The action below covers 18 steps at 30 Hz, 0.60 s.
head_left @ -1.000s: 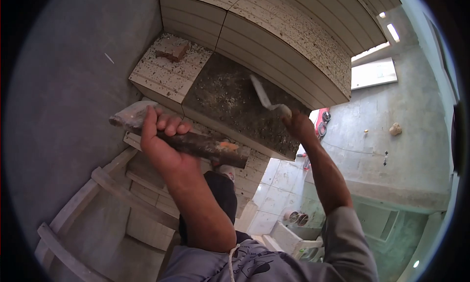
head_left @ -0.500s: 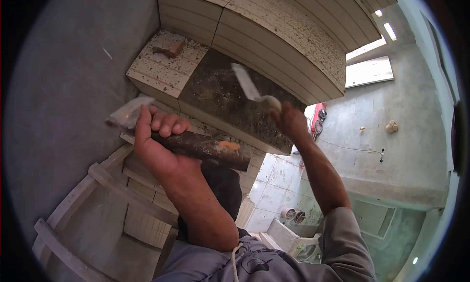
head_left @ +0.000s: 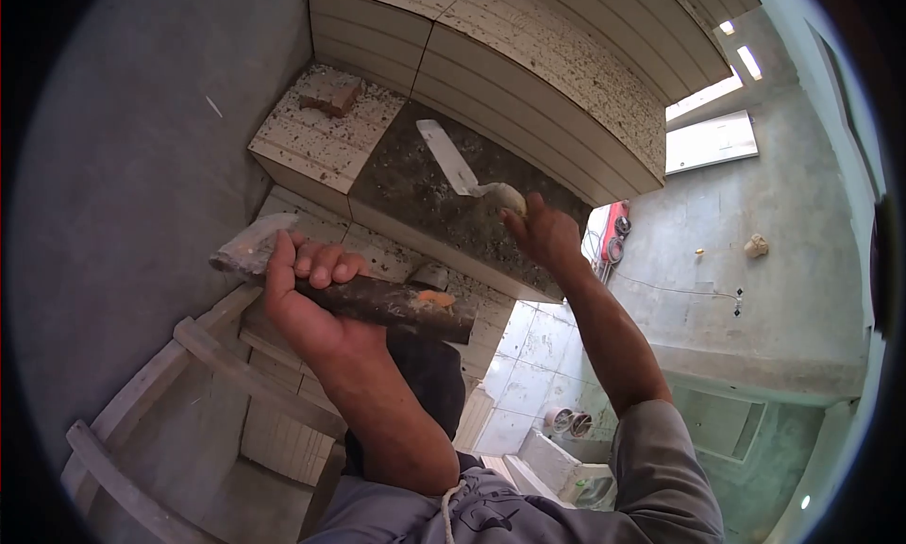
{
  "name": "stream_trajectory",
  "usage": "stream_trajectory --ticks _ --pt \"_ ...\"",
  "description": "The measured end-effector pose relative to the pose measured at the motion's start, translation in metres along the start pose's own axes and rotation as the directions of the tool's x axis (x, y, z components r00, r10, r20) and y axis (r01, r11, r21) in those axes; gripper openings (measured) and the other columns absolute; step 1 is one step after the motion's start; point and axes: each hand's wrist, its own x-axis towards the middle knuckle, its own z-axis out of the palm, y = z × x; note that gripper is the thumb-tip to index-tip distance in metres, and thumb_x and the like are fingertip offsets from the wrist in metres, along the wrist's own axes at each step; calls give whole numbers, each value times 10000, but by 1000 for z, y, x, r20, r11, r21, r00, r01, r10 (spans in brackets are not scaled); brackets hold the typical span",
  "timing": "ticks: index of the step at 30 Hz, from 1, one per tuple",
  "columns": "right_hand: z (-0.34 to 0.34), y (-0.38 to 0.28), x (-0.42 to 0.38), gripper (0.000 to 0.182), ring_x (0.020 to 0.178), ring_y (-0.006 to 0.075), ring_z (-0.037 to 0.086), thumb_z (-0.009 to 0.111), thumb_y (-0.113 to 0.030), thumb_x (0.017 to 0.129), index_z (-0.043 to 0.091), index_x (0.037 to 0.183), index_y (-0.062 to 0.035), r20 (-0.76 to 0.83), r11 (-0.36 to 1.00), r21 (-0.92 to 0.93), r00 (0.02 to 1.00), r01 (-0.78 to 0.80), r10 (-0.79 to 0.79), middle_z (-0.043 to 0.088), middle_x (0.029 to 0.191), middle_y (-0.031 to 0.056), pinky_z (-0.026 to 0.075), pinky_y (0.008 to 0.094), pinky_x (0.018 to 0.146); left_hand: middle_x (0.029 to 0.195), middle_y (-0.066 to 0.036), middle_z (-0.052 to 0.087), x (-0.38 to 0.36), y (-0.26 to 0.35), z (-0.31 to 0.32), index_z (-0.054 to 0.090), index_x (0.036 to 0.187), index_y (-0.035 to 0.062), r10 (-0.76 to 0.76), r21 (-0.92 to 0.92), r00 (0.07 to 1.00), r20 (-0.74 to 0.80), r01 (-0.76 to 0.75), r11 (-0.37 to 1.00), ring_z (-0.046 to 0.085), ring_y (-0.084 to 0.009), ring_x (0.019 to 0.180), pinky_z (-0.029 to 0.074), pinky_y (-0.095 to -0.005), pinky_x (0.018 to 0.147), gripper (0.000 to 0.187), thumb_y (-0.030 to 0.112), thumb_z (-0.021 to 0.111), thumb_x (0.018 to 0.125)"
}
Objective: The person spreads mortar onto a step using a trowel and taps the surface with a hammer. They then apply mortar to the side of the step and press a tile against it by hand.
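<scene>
In the head view my left hand (head_left: 321, 294) is closed around a dark tube (head_left: 401, 306) with an orange patch on its side. The tube's pale, crumpled-looking end (head_left: 255, 245) sticks out beyond my fingers. My right hand (head_left: 545, 233) grips the rounded, pale handle of a trowel (head_left: 448, 157). Its flat whitish blade points up and to the left, close over a step covered in dark grey mortar (head_left: 396, 174). A tile with beige lines (head_left: 316, 148) covers the left end of this step, with a broken piece of brick (head_left: 332, 96) lying on it.
Tiled steps (head_left: 528, 82) strewn with crumbs rise beyond the mortar. A grey wall (head_left: 142, 148) stands at the left, above a pale railing (head_left: 255, 379). Down on the lower floor are buckets (head_left: 569, 420), a red machine (head_left: 615, 225) and a cable (head_left: 661, 283).
My right hand has brought the trowel a little to the left over the mortar. My left hand keeps its hold on the tube, which sits slightly lower in view.
</scene>
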Motion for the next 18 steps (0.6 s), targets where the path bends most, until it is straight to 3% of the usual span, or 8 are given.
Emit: stream_trajectory --ticks 3,5,8,12,14,18 --pt "22 34 12 566 862 420 647 462 -561 900 524 1074 -26 -30 996 -18 996 -82 82 653 873 270 507 500 753 640 60 408 1 5 -5 494 887 81 -80 -57 997 13 80 995 405 -40 505 392 -214 473 131 182 570 923" --pt "39 66 26 530 776 457 633 527 -528 877 550 944 -2 -138 991 127 989 -37 54 635 776 288 496 525 704 639 59 408 2 0 -3 497 890 82 -79 -52 994 78 83 995 401 -40 503 390 -217 468 129 183 571 923" --pt "6 28 6 523 787 450 637 541 -515 874 570 941 3 -97 998 41 994 -48 52 638 780 285 501 520 709 639 58 411 -5 -5 9 504 876 83 -85 -76 994 66 90 993 400 -43 499 388 -220 463 131 185 572 923" --pt "-3 11 2 524 801 444 640 549 -504 873 582 969 10 -81 996 84 997 -11 18 642 795 283 502 517 712 640 57 416 2 -15 11 510 867 83 -109 -47 989 101 114 992 406 -43 499 389 -218 465 133 186 573 923" --pt "14 33 9 545 837 416 653 506 -524 890 550 1059 -8 -47 998 -17 997 -56 55 651 837 274 507 504 741 640 57 422 4 -16 10 515 870 78 -195 -78 973 127 206 975 413 -45 500 389 -218 464 135 186 575 922" --pt "30 59 17 550 826 420 654 496 -533 895 517 1071 -12 -9 985 -6 985 -173 173 652 830 270 507 509 731 640 57 428 8 -14 14 519 875 74 -197 -61 972 130 206 977 415 -45 501 391 -219 462 132 184 574 923"
